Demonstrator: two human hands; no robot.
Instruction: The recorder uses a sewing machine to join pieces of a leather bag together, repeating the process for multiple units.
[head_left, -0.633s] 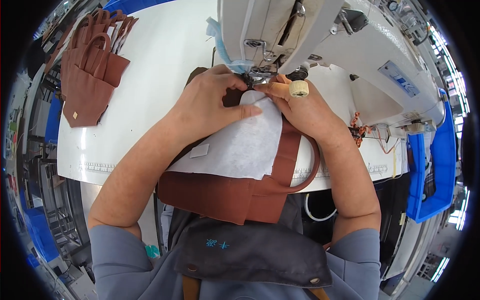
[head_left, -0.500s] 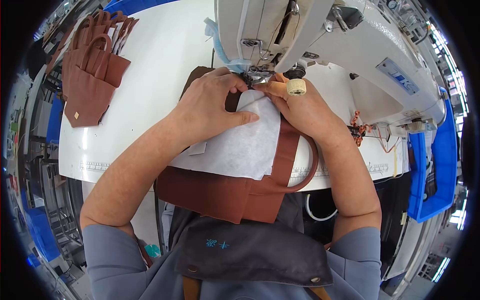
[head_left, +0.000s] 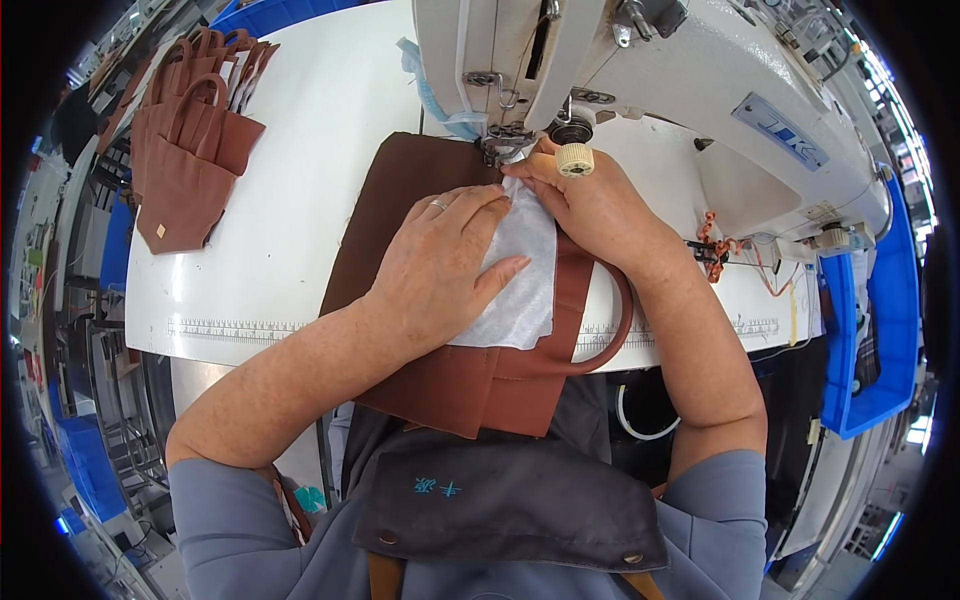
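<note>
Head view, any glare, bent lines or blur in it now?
Head view: the white tabletop has a bowed front edge and pale glare near its left end; bright lights show at the right rim; left hand and right hand look fairly sharp.

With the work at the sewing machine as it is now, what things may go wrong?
The right hand has its fingertips very near the presser foot, so a finger might get caught or pricked.

The white sheet looks creased close to the foot, so a fold could perhaps be stitched in.

The left hand lies across the sheet; uneven pressure there might shift it over the brown piece beneath.
</note>
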